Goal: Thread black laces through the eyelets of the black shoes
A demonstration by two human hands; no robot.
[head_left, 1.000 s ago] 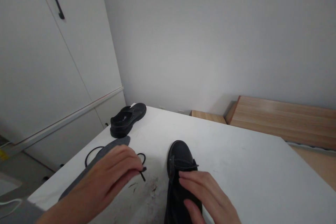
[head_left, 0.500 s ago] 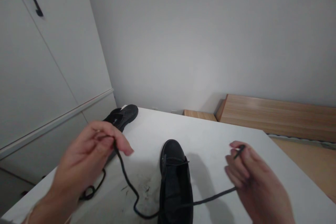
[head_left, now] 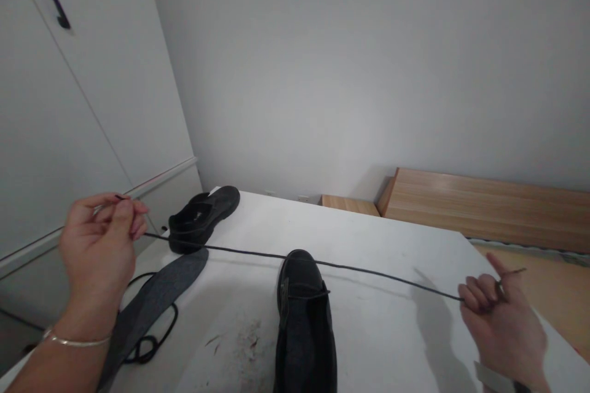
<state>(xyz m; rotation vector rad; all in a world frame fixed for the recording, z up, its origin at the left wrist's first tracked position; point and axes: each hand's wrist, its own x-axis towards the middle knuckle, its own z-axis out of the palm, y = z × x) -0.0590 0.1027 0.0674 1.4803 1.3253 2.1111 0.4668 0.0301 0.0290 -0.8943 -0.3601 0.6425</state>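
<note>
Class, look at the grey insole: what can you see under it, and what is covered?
The insole lies on the white table. A loose black lace shows along both its edges; the insole hides whatever lies between.

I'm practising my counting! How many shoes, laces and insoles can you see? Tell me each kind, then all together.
Near shoe and far shoe: 2 shoes
Stretched lace and loose lace (partly hidden, looks like one): 2 laces
Grey insole: 1 insole
Total: 5
</note>
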